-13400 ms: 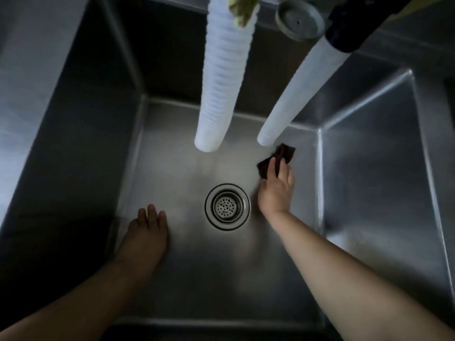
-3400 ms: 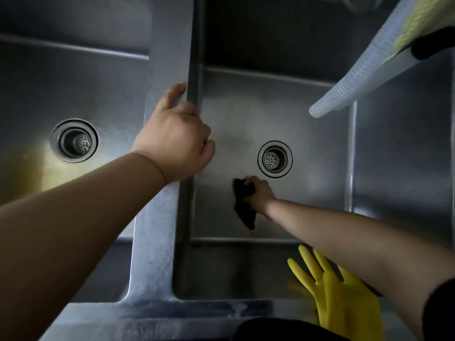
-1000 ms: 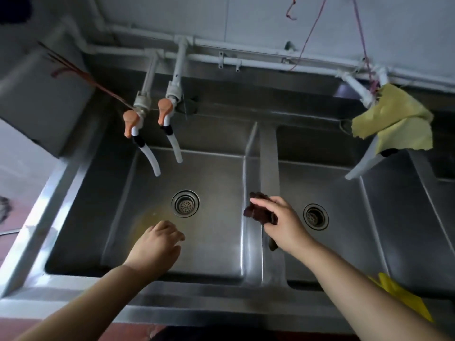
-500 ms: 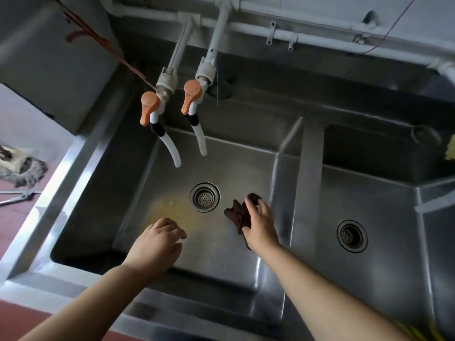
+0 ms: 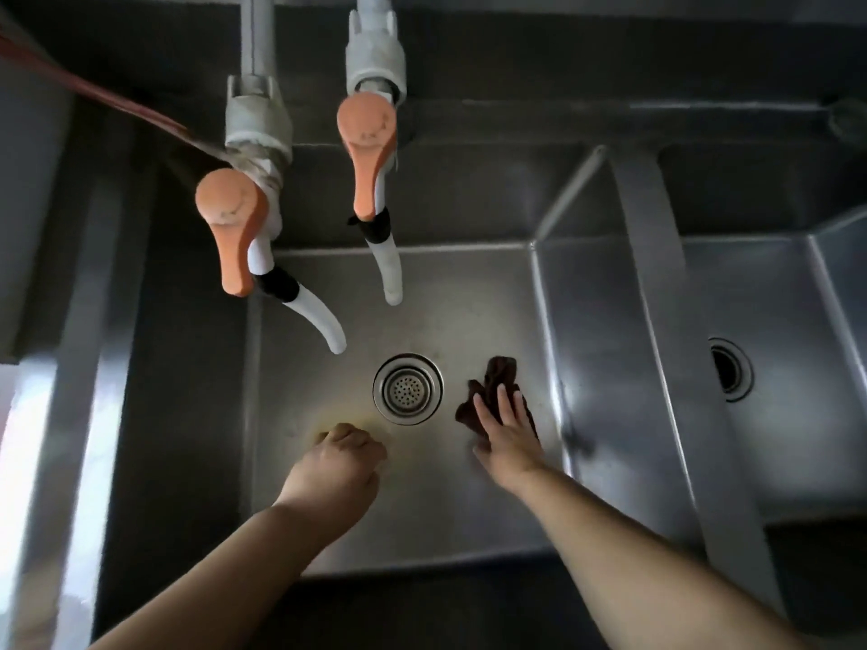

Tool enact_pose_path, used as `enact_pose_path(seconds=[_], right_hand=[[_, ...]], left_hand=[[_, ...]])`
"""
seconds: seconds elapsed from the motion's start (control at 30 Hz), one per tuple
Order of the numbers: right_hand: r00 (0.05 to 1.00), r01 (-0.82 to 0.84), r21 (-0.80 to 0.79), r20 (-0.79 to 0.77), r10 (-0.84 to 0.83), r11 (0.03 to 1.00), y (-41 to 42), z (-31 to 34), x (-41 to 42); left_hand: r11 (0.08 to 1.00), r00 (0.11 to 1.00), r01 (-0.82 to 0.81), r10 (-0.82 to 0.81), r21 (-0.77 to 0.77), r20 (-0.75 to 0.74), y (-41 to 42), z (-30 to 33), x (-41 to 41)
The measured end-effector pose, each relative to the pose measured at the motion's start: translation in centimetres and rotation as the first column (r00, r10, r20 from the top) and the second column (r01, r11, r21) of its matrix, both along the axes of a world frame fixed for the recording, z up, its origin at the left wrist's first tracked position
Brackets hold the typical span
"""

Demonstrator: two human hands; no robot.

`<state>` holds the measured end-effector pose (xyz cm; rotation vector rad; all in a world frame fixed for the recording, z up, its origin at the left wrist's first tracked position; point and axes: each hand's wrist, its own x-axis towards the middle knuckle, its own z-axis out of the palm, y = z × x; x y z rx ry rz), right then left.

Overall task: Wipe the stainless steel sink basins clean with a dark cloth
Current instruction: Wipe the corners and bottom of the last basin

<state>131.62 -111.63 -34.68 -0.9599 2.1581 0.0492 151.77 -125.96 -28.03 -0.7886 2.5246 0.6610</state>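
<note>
Pressing hand: right hand [image 5: 509, 431], fingers straight and flat on the dark cloth [image 5: 492, 391]
Cloth: on the left basin [image 5: 422, 509] floor; just right of the drain [image 5: 408, 389]
Left hand [image 5: 340, 466]: curled, holding nothing; near the drain

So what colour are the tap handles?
Orange, both tap handles, clearest in the head view.
</note>
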Motion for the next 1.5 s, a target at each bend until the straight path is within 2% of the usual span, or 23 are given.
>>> enact_pose_path(seconds=[0.3,0.43,0.57,0.73,1.07,1.17,1.33,1.5], right_hand=[[0.982,0.19,0.178,-0.037,-0.186,0.965,3.7,-2.7,6.0],[0.961,0.242,0.045,-0.148,-0.233,0.969,3.0,-3.9,4.1],[0.918,0.194,-0.113,-0.328,-0.221,0.974,2.3,-5.8,1.0],[0.825,0.238,-0.355,-0.417,-0.381,0.904,-2.5,-7.4,-4.2],[0.767,0.238,-0.468,-0.447,-0.46,0.851,-16.4,-9.1,-14.5],[0.75,0.235,-0.479,-0.464,-0.471,0.846,-18.3,-9.6,-15.6],[0.842,0.139,-0.517,-0.388,-0.376,0.845,-15.9,-9.3,-14.1],[0.938,-0.029,-0.555,-0.303,-0.169,0.832,-10.0,-8.5,-6.2]], left_hand=[[0.991,0.985,0.101,-0.087,-0.087,0.15,-3.0,-3.5,-3.2],[0.978,0.965,0.13,-0.088,-0.161,0.248,-3.6,-5.4,-5.5],[0.966,0.937,0.121,-0.035,-0.23,0.347,-4.5,-7.9,-6.8],[0.957,0.926,0.085,0.026,-0.277,0.376,-5.4,-10.4,-8.1],[0.956,0.94,0.101,-0.001,-0.275,0.342,-6.1,-11.5,-8.6],[0.955,0.935,0.134,-0.033,-0.265,0.354,-6.3,-11.8,-8.9],[0.962,0.927,0.113,-0.012,-0.25,0.375,-6.3,-11.7,-8.7],[0.969,0.923,0.09,0.006,-0.23,0.385,-6.0,-11.0,-8.9]])
